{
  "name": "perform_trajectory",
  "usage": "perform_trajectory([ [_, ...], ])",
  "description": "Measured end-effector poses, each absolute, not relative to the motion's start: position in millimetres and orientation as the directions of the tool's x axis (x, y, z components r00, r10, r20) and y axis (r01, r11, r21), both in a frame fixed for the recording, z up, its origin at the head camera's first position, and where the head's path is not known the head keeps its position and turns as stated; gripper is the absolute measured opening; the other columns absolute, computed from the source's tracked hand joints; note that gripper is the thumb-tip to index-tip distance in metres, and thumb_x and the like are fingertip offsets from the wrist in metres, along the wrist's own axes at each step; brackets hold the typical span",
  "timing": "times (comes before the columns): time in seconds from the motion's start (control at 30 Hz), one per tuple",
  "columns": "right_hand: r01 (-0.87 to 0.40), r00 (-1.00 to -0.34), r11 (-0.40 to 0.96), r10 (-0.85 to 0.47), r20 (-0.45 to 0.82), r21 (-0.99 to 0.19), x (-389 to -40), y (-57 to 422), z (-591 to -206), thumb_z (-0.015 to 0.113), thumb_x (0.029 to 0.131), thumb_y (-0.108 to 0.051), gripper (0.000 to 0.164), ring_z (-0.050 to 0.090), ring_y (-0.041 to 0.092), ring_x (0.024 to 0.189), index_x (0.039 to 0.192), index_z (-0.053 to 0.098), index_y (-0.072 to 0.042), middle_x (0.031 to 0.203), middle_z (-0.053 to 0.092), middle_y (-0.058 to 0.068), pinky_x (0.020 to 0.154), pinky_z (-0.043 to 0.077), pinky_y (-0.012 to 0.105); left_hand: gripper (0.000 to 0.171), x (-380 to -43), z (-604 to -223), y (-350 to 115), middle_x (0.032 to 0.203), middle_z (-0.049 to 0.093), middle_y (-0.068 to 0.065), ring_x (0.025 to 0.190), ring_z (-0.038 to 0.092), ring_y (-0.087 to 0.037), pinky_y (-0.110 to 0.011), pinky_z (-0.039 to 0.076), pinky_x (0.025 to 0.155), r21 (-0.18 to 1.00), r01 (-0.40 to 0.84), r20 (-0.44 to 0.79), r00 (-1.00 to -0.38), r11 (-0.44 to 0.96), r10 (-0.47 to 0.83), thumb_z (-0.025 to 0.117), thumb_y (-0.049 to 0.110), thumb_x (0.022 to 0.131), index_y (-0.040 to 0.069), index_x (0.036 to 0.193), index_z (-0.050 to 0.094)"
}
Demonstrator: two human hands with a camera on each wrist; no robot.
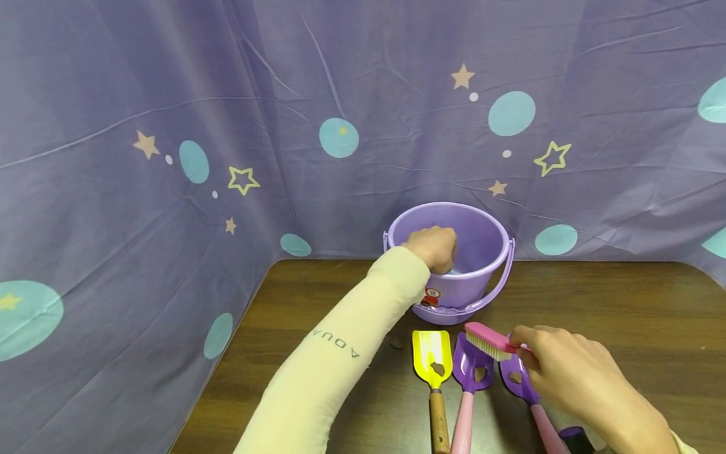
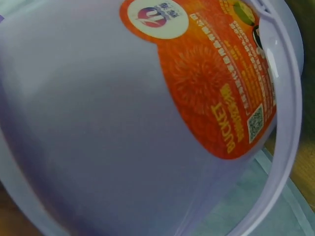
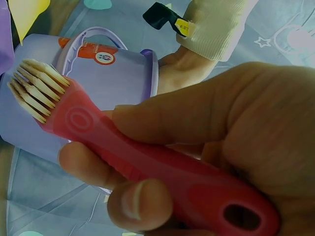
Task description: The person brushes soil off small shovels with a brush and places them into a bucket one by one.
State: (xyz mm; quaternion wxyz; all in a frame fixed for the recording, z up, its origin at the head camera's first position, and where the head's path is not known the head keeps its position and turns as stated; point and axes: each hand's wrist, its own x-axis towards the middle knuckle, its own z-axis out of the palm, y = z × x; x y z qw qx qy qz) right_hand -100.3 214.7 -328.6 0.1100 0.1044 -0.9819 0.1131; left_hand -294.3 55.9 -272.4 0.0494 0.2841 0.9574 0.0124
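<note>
Brown tabletop (image 1: pixel 629 315), starry purple cloth (image 1: pixel 408 126); right hand (image 1: pixel 573 366) around pink brush (image 1: pixel 489 338), left hand (image 1: pixel 433 248) in bucket (image 1: pixel 469 291), grip unclear.

Smooth, lightly glossy plastic is seen in the lilac bucket (image 1: pixel 465 291), right of the frame's centre. The pink brush (image 1: pixel 492 337), lower right, is formed of smooth plastic — rough bristles (image 1: pixel 485 346) are set in its head. The glossy yellow shovel (image 1: pixel 432 352) is fitted with a wooden handle (image 1: pixel 438 419); the tabletop (image 1: pixel 624 315) is wood-grained. Creased, matt cloth is shown in the curtain (image 1: pixel 403 88) above.
</note>
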Motion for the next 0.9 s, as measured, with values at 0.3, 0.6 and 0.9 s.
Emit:
perform_trajectory([
  [0.3, -0.234, -0.953, 0.952, -0.184, 0.239, -0.198, -100.7, 212.3, -327.5, 0.066, 0.081, -0.013, 0.022, 0.047, 0.007, 0.058, 0.082, 0.063, -0.035, 0.072, 0.054, -0.02, 0.047, 0.035, 0.033, 0.007, -294.0, -272.2, 54.8, 0.088, 0.062, -0.001, 0.082, 0.058, -0.019, -0.037, 0.048, 0.071, 0.056, 0.505, -0.157, -0.848, 0.862, 0.507, 0.062, 0.011, 0.082, 0.016, 0.077, 0.063],
  [0.6, -0.228, -0.956, 0.953, -0.181, 0.232, -0.198, -100.3, 211.7, -327.3, 0.066, 0.081, -0.012, 0.022, 0.048, 0.007, 0.059, 0.083, 0.063, -0.034, 0.074, 0.056, -0.019, 0.046, 0.035, 0.033, 0.003, -297.5, -269.9, 44.6, 0.09, 0.064, -0.002, 0.082, 0.059, -0.018, -0.037, 0.048, 0.071, 0.1, 0.469, -0.142, -0.866, 0.878, 0.479, 0.064, 0.018, 0.08, 0.016, 0.081, 0.065],
  [0.9, -0.228, -0.956, 0.953, -0.18, 0.232, -0.2, -99.3, 213.5, -328.7, 0.065, 0.082, -0.012, 0.022, 0.052, 0.008, 0.061, 0.084, 0.064, -0.035, 0.077, 0.06, -0.019, 0.046, 0.036, 0.034, 0.013, -298.4, -257.0, 36.6, 0.07, 0.059, 0.006, 0.067, 0.053, -0.012, -0.027, 0.043, 0.06, 0.164, 0.536, -0.002, -0.839, 0.828, 0.544, 0.063, 0.014, 0.078, 0.02, 0.066, 0.063],
])
